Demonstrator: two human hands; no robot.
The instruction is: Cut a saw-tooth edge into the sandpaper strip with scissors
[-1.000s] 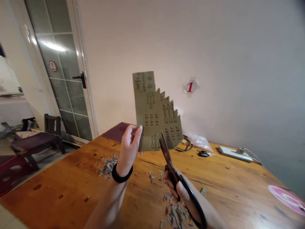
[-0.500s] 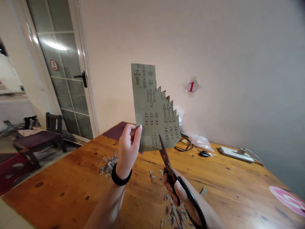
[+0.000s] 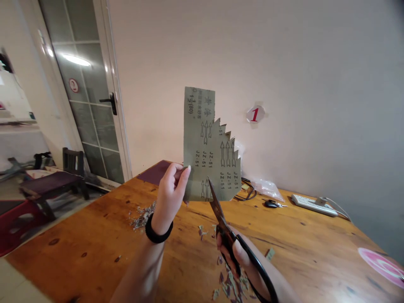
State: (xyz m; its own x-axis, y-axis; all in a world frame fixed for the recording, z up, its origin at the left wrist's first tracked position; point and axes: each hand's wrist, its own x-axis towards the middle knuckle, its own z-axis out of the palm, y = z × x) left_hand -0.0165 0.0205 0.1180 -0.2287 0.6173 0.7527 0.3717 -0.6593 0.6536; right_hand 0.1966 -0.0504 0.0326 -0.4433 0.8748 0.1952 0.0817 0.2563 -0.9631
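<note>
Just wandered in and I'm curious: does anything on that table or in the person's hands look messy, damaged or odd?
Yes. The sheet in the left hand has a jagged, saw-toothed right edge instead of a straight one. Small scraps litter the wooden table near the right hand holding the scissors, with another pile further left.

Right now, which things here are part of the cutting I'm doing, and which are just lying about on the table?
In use:
left hand pinching the printed sheet
right hand working the scissors, blades at the sheet's bottom edge
cut scraps on the table

Lying about:
power strip
plastic bag
black cable
dark red sheet
pink sticker
</note>
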